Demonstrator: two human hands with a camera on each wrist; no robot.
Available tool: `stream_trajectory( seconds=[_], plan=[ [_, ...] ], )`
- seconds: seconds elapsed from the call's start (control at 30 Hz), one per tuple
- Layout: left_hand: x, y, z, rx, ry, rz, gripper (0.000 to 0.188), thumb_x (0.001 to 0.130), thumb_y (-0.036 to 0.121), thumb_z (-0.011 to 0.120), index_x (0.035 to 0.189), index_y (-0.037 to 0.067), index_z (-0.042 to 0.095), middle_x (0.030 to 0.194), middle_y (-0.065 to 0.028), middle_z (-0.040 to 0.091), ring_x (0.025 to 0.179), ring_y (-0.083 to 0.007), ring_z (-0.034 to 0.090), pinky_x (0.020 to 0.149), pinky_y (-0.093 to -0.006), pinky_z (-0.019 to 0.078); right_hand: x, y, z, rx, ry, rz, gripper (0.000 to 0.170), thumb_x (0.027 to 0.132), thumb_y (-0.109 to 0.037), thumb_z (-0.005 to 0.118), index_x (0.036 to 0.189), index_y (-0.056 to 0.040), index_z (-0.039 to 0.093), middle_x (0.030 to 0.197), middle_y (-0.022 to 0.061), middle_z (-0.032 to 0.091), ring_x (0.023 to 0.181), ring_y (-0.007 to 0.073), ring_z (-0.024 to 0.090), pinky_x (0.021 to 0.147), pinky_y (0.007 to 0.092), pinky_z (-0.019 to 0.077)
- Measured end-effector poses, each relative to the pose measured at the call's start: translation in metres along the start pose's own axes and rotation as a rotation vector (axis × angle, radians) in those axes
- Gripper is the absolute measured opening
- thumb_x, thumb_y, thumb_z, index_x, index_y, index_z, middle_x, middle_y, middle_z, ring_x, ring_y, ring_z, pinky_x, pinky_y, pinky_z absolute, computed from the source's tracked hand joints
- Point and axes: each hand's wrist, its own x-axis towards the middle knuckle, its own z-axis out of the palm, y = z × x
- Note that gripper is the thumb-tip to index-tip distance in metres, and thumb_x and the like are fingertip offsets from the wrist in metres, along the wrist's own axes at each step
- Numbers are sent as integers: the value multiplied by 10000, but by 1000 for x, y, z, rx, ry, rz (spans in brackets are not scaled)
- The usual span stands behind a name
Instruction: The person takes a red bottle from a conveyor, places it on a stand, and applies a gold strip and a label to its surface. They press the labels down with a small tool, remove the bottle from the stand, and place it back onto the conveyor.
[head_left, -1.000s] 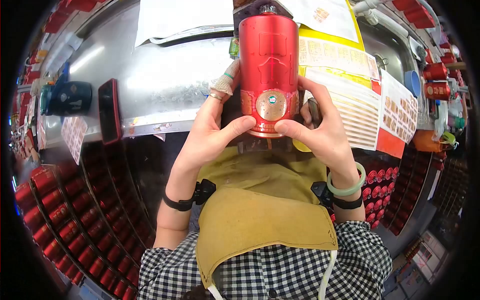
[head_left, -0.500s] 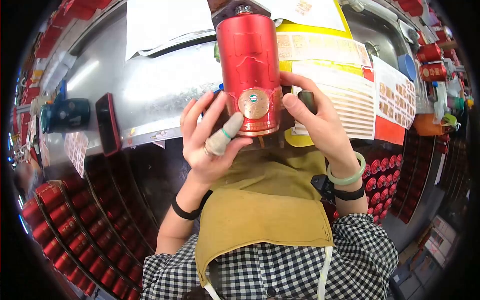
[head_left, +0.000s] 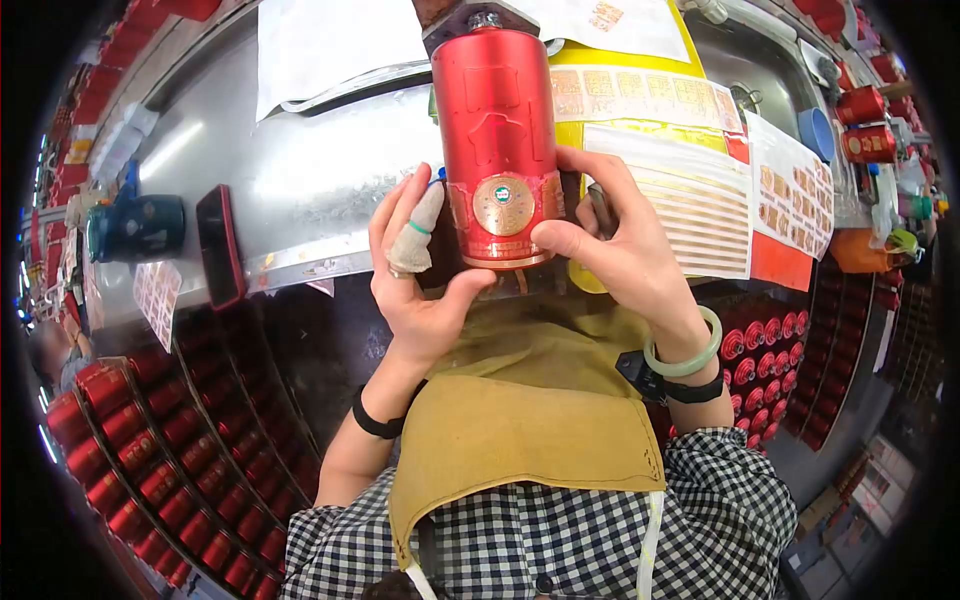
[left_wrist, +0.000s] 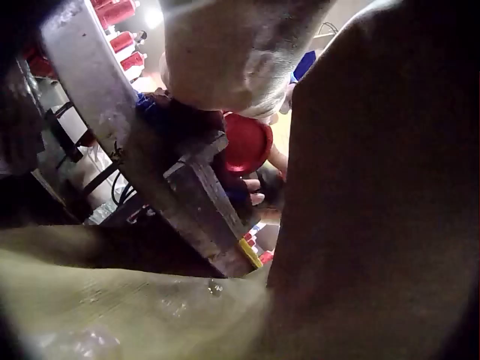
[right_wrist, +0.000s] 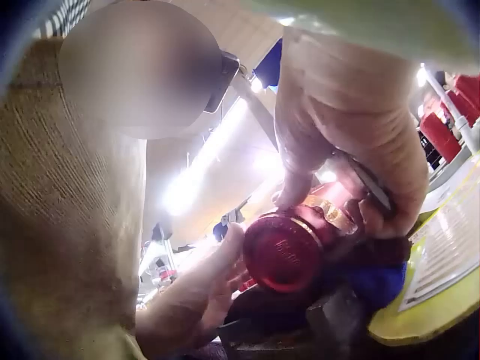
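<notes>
A red bottle [head_left: 495,120] lies with its neck away from the body and a round gold label [head_left: 503,205] facing up near its base. My right hand [head_left: 635,245] grips its lower right side, thumb on the front near the base, with a dark flat tool [head_left: 598,212] tucked among the fingers. To the left, my left hand [head_left: 410,270] has its fingers extended beside the bottle and its thumb close to the base; contact is unclear. A cloth sleeve [head_left: 417,232] covers one left finger. The right wrist view shows the bottle's round base [right_wrist: 283,253].
Label sheets [head_left: 670,190] lie on a yellow board [head_left: 570,135] to the right. At left are a phone [head_left: 220,245] and a dark teal container [head_left: 138,228] on the metal table [head_left: 300,160]. Racks of red bottles [head_left: 160,450] stand below the table.
The bottle has shifted left from its earlier place. My left hand has come off its lower side, and its sleeved finger has swung upward from the base. My right thumb has lowered onto the bottle.
</notes>
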Motion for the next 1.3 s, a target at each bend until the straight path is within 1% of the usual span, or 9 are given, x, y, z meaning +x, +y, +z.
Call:
stream_trajectory(
  seconds=[0.2,0.27,0.73,0.9,1.03,1.1,1.13,1.2,1.3],
  plan=[
    [6,-11,5,-334,-19,-144,606,1033,263,663,1520,-43,473,1594,-200,473,1475,-306,436,1218,-430,337,-1,5,0,-76,30,-35,729,829,-134,889,1456,5,545,1159,-24,496,727,48,370,645,217,347],
    [13,-1,3,-423,-88,-264,658,1023,220,675,1566,-33,403,1610,-190,452,1480,-280,429,1226,-416,323,-1,3,-1,-56,28,-4,747,805,-202,890,1429,23,546,1291,163,564,1225,272,586,1068,389,470],
    [24,10,-3,-583,-221,-412,815,980,114,710,1649,-8,262,1655,-185,384,1511,-247,390,1250,-416,290,0,2,-2,-33,-1,-1,722,830,-178,873,1446,-1,540,1287,143,552,1231,264,571,1071,383,460],
    [25,16,-6,-924,-108,-667,766,1011,89,646,1656,-3,243,1680,-191,338,1533,-254,358,1256,-413,280,0,-2,-3,-84,2,16,731,816,-177,883,1444,-12,546,1284,133,556,1233,258,570,1077,384,451],
    [20,6,-6,-628,-244,-477,757,1018,87,646,1655,-3,247,1692,-178,327,1557,-278,332,1268,-422,259,0,1,-2,-112,1,-14,719,819,-180,879,1437,-13,552,1286,129,558,1228,254,567,1080,380,444],
    [17,6,-5,-648,-217,-493,768,1009,90,663,1653,1,255,1698,-171,322,1565,-280,322,1271,-424,256,0,3,-1,-114,6,-31,734,840,-155,882,1464,2,531,1043,-48,513,757,49,333,672,212,337],
    [16,5,-5,-667,-200,-514,752,1008,89,663,1645,-5,275,1687,-165,345,1552,-279,343,1268,-427,263,0,2,-1,-114,7,-31,734,840,-155,882,1464,2,531,1043,-48,513,757,49,333,672,212,337],
    [12,2,-6,-687,-183,-532,737,1007,87,662,1637,-11,294,1675,-158,368,1540,-277,364,1265,-429,271,-1,-2,-3,-96,0,5,673,849,-179,856,1430,-10,562,1272,116,574,1211,236,570,1062,365,449],
    [7,-1,-6,-492,-88,-274,642,938,113,768,1525,19,524,1585,-159,498,1463,-317,462,1226,-441,344,0,4,-5,93,25,64,577,930,-185,791,1429,-3,566,1294,111,585,1217,209,572,1050,351,457]
  ],
)
